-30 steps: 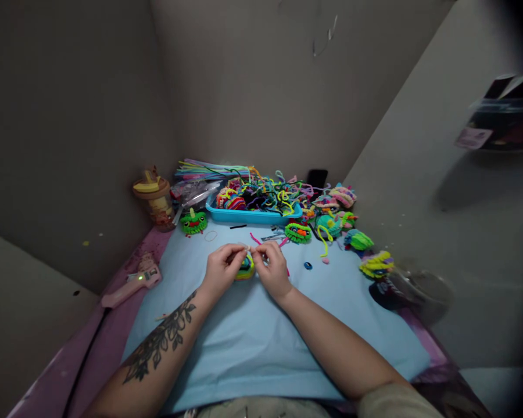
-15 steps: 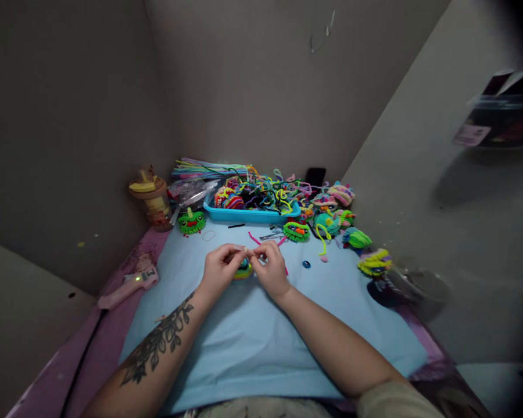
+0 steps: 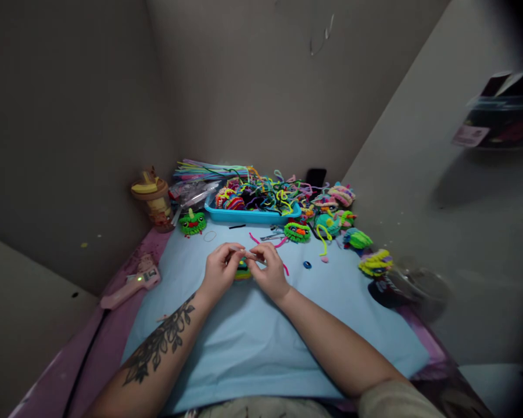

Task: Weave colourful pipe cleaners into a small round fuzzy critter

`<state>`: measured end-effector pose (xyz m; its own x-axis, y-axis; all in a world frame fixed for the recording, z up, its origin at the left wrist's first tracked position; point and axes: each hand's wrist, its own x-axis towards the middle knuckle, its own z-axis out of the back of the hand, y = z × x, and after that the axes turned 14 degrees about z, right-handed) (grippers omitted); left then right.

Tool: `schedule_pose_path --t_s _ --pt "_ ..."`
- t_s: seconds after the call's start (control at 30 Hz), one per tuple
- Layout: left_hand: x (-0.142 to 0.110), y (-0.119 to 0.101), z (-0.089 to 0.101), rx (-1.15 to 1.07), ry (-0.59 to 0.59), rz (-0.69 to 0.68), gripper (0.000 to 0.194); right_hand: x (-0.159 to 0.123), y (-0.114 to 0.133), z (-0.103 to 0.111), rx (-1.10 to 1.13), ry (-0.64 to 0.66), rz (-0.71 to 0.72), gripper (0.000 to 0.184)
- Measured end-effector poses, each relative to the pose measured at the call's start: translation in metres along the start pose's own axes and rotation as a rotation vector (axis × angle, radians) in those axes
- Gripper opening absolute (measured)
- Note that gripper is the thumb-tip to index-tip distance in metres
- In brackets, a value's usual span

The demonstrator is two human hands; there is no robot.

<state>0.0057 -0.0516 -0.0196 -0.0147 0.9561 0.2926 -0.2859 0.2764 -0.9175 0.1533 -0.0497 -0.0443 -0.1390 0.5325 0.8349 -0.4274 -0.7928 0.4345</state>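
Note:
My left hand [image 3: 222, 266] and my right hand [image 3: 268, 269] meet over the middle of the blue cloth [image 3: 253, 331], fingertips pinched together. Something small and pale shows between the fingertips, too small to name. Below and between the hands is a yellow, green and teal fuzzy piece [image 3: 243, 273], partly hidden by my fingers; I cannot tell whether it is held or lies on the cloth. Pink pipe cleaner pieces [image 3: 281, 241] and scissors [image 3: 272, 237] lie just beyond my right hand. A small blue round piece [image 3: 307, 265] sits to its right.
A blue tray [image 3: 253, 216] heaped with pipe cleaner scraps stands at the back. Several fuzzy figures [image 3: 297, 231] line the right side; a green one [image 3: 192, 223] is at left. A pink glue gun [image 3: 131, 288] with a lit green light and a cup [image 3: 153, 203] are left.
The fingertips have shifted slightly against each other, and a little more of the fuzzy piece's dark band shows beneath. The whole view has moved marginally; the other things lie as before.

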Motion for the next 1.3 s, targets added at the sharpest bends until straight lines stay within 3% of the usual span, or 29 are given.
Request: schedule_pose_path --t_s 0.13,0.27,0.57,1.0,1.3 --pt "0.0009 -0.0008 0.0014 0.016 0.017 -0.069 0.015 -0.0007 -0.002 0.0021 0.055 0.059 0.026 0.019" --pt "0.0012 -0.0003 0.0023 0.038 0.038 -0.136 0.018 0.0001 -0.0018 0.0031 0.047 0.084 0.061 0.016" --pt "0.0025 0.004 -0.0021 -0.002 -0.03 0.054 0.018 0.0036 -0.0006 0.0045 -0.019 -0.027 -0.041 0.01" --pt "0.0019 0.0019 -0.0043 -0.031 -0.004 0.089 0.016 0.0042 -0.0031 0.0027 -0.091 -0.122 -0.073 0.007" --pt "0.0006 0.005 -0.005 0.012 -0.011 0.108 0.02 0.0005 -0.0067 -0.0005 -0.107 -0.11 -0.048 0.011"
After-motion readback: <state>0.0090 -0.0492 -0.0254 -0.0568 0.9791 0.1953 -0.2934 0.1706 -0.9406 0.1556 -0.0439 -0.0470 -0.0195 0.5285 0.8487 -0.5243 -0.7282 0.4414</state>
